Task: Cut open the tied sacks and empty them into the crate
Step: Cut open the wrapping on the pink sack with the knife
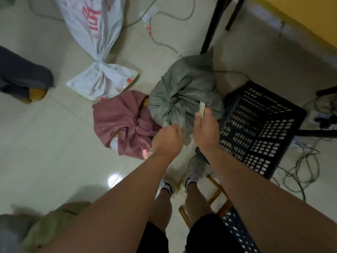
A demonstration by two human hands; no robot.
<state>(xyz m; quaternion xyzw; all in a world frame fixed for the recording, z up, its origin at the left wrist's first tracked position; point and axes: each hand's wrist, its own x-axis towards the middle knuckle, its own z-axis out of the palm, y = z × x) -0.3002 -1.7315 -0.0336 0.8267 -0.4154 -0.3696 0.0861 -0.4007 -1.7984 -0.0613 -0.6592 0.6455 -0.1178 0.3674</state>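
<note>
A grey-green tied sack (175,92) stands on the floor in front of me. My left hand (166,139) is closed on the gathered cloth at the sack's neck. My right hand (206,130) grips a small pale-handled cutter (202,108), which points up beside the neck. Left of the grey sack lies a pink tied sack (120,121). Farther back on the floor is a white tied sack (94,42) with red print. The black perforated crate (264,125) stands just right of the grey sack.
Cables (300,172) trail over the floor right of the crate. Black table legs (215,24) rise behind the sack. Another person's leg and foot (25,79) are at the left. A wooden stool (218,201) is beside my feet. A green cloth heap (51,227) lies bottom left.
</note>
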